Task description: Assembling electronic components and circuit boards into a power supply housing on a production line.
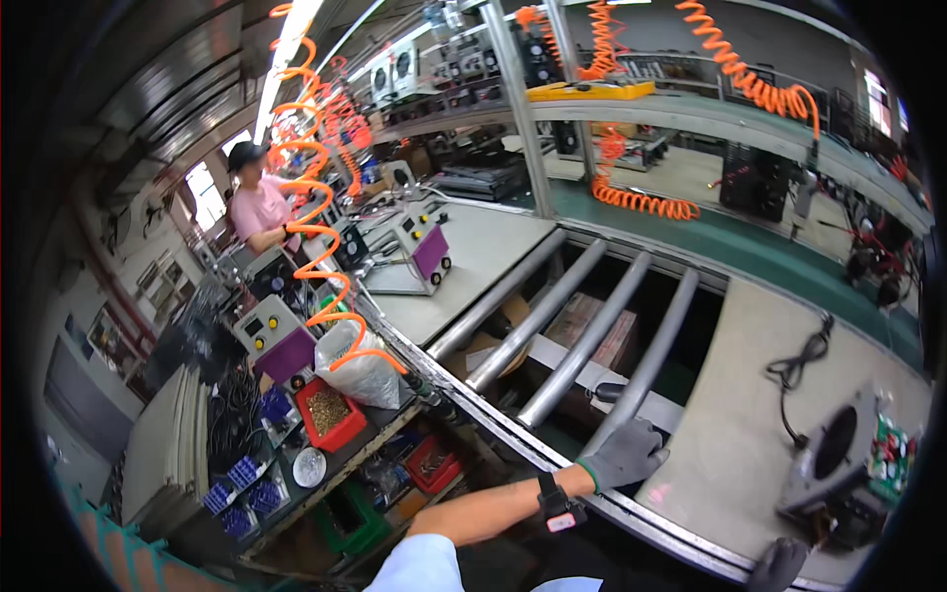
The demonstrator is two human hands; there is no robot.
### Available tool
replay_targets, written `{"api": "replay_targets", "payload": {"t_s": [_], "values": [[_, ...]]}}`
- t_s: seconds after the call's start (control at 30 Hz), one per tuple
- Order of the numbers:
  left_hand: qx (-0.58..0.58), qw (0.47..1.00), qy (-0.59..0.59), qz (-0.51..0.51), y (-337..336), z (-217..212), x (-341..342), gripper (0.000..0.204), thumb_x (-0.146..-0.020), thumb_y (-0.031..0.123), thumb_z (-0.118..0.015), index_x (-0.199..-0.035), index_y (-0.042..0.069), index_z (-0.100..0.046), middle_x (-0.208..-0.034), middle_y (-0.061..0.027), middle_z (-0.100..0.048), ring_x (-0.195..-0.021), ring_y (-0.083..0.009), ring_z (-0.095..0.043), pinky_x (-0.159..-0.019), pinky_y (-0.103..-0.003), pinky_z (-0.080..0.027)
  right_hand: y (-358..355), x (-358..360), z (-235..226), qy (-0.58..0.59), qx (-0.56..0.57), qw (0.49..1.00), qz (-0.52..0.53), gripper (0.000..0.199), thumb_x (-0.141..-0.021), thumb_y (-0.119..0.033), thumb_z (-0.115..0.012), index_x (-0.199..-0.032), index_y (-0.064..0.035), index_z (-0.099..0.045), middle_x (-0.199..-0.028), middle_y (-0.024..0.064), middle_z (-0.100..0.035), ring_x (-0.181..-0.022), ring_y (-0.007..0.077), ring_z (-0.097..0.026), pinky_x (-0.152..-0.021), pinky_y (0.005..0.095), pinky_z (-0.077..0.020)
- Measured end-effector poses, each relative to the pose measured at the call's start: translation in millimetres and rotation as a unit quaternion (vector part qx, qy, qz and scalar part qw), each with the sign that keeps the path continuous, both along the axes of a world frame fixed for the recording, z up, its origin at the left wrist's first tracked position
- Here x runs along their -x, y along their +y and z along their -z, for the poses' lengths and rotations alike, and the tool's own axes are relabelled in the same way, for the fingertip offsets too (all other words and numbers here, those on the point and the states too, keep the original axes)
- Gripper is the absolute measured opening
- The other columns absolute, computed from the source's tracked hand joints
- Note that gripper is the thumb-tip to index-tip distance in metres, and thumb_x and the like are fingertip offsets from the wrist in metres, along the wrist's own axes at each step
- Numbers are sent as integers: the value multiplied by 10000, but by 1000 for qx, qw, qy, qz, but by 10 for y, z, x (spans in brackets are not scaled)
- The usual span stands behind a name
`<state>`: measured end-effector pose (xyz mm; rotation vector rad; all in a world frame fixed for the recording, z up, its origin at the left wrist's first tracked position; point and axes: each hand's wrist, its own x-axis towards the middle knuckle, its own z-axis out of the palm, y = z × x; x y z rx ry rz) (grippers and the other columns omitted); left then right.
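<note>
Workshop bench, inset rollers; left fingers, right fingers: can't tell open or closed.

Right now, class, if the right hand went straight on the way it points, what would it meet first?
Probably the dark fan unit: in the picture the right hand points up and rightward to its base, though their separation in depth is unclear.

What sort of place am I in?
Probably an electronics assembly workshop: metal rollers set in the workbench, hanging orange coiled hoses, and a green circuit board on a grey unit.
</note>
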<state>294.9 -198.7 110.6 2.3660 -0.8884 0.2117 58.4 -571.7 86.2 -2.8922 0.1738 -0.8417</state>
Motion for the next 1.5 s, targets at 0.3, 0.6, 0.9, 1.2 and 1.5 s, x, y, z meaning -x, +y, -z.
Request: {"api": "replay_targets", "payload": {"t_s": [0.3,0.6,0.9,1.2,1.5], "values": [[-230,864,-85,-441,2462,-11,-2020,449,-792,339,-668,-1087,1,-642,-1149,-216,-633,-1119,-376,-588,-1017,-476,-440,164,-165,-290,44,-26,999,7,193,-900,-197,-614,-979,-25,-649,-976,178,-634,-922,399,-570,-810,502,-470],[-293,713,95,-630,3543,126,-2270,827,-881,644,-524,-1358,-32,-519,-1384,-235,-533,-1311,-377,-500,-1083,-467,-395,127,-254,-238,62,-38,996,47,283,-953,-266,-598,-1086,-22,-650,-1030,203,-638,-968,410,-567,-855,501,-463],[-296,741,145,-585,2743,-234,-1884,925,-856,740,-484,-1247,-91,-586,-1263,-273,-601,-1204,-383,-581,-1026,-434,-440,92,-198,-234,27,-64,996,54,282,-953,-274,-627,-1079,-23,-660,-1043,196,-643,-982,401,-569,-884,495,-462],[-370,819,128,-419,1167,-397,-922,920,-879,786,-391,-1102,-54,-696,-1077,-232,-711,-1042,-356,-694,-865,-428,-544,11,-131,-41,-9,-108,993,46,193,-774,-96,-600,-951,-24,-578,-1025,193,-558,-978,397,-522,-879,488,-424],[-362,893,108,-245,-579,-462,103,811,-868,806,-398,-975,95,-774,-955,-123,-741,-929,-284,-728,-737,-421,-550,46,-98,-151,-83,-90,991,57,115,-773,-90,-658,-871,-60,-606,-947,119,-613,-955,346,-563,-864,463,-437]]}}
